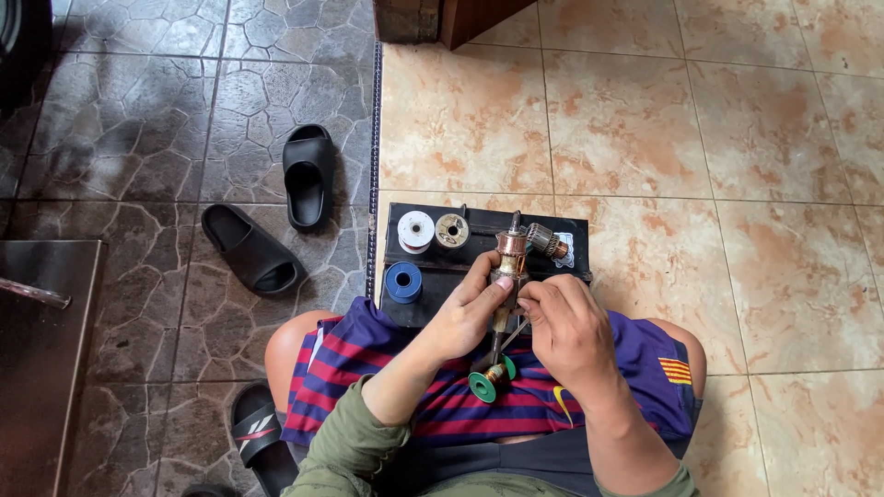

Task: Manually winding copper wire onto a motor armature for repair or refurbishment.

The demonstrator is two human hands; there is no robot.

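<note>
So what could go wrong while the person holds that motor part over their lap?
The motor armature is pinched only by fingertips of the left hand and right hand, so it might slip and fall onto the lap or the hard tile floor. The green spool sits loose on the striped shorts and could roll off. The blue spool near the black board's edge may get knocked.

One view only, from the person's head, looking almost straight down over the lap to the floor (pixel 645 120). It sits close above both hands, the left hand (pixel 460 317) and right hand (pixel 566 327), at frame centre. The top edge reaches a doorway threshold; sandals (pixel 308 175) lie to the left.
</note>
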